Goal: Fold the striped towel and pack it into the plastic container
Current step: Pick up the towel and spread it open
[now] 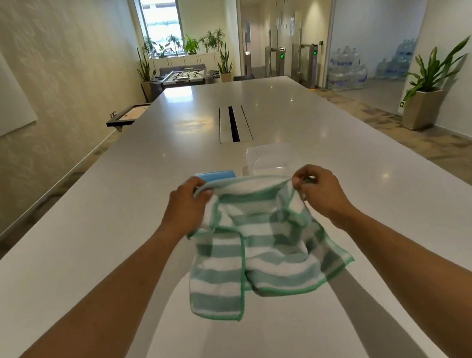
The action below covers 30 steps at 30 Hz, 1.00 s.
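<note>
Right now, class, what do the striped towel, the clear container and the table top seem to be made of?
Striped towel: soft, fuzzy cloth, probably microfibre or terry; it droops in folds from both hands, with a stitched green edge.
Clear container: see-through, faintly cloudy, so most likely plastic.
Table top: hard, smooth and glossy pale grey; it mirrors the ceiling lights. Laminate or stone, I cannot tell which.

Bright, glare on table (163,146) (edges warped)

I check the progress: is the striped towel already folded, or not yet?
Not yet folded. The striped towel hangs loose and crumpled from the left hand and right hand, above the table.
</note>
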Each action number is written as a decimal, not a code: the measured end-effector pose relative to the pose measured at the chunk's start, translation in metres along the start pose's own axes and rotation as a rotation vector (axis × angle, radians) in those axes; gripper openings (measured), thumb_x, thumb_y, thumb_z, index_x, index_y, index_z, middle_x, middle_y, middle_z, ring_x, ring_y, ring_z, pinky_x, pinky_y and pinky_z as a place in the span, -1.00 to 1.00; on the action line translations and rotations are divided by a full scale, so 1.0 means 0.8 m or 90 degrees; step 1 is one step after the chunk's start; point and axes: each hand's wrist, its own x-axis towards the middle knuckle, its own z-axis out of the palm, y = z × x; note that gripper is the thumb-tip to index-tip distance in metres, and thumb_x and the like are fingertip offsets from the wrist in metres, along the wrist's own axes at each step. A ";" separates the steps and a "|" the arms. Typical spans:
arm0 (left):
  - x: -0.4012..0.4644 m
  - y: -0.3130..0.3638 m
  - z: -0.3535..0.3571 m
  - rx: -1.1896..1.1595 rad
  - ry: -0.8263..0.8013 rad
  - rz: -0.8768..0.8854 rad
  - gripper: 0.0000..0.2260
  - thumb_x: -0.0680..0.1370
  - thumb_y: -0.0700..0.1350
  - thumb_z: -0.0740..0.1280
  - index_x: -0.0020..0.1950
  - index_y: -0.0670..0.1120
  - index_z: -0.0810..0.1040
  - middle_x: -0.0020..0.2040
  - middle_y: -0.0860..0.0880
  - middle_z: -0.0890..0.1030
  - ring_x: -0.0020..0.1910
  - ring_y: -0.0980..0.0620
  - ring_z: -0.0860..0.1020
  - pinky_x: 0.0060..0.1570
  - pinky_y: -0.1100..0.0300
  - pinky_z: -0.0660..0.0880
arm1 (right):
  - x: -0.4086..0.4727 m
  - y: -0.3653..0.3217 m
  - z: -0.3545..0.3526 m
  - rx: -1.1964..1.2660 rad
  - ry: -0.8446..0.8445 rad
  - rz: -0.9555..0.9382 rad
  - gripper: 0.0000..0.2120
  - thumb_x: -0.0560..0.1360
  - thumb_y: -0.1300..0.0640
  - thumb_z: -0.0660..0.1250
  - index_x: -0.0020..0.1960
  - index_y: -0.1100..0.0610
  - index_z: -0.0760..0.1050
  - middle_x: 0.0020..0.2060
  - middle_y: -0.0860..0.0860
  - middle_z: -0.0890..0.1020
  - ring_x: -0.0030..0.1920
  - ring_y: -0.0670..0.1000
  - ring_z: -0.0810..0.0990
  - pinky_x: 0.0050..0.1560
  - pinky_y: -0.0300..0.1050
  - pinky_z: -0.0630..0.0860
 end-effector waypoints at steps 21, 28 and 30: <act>0.052 0.091 -0.061 0.381 0.018 0.274 -0.20 0.40 -0.20 0.45 0.49 0.15 0.09 0.24 -0.09 0.33 0.09 -0.07 0.44 -0.12 0.07 0.47 | 0.043 -0.120 -0.066 0.099 -0.052 -0.119 -0.69 0.41 0.47 0.39 -0.01 0.11 0.62 0.05 0.07 0.60 0.08 0.08 0.56 0.12 -0.01 0.59; 0.054 0.089 -0.076 0.145 0.205 0.124 -0.62 0.46 -0.23 0.36 0.24 -0.02 0.41 0.02 -0.04 0.53 -0.10 -0.02 0.47 -0.19 0.10 0.39 | 0.064 -0.107 -0.082 -0.015 0.109 -0.144 -0.68 0.44 0.46 0.25 -0.04 0.11 0.62 -0.09 -0.04 0.63 -0.05 0.00 0.57 -0.11 -0.18 0.54; 0.058 0.085 -0.080 0.096 0.262 0.092 -0.75 0.48 -0.20 0.36 0.13 -0.06 0.47 -0.02 -0.02 0.53 -0.10 -0.04 0.48 -0.20 0.10 0.35 | 0.069 -0.106 -0.084 -0.032 0.162 -0.142 -0.73 0.44 0.43 0.27 -0.05 0.12 0.62 -0.13 -0.02 0.63 -0.06 0.02 0.57 -0.17 -0.20 0.50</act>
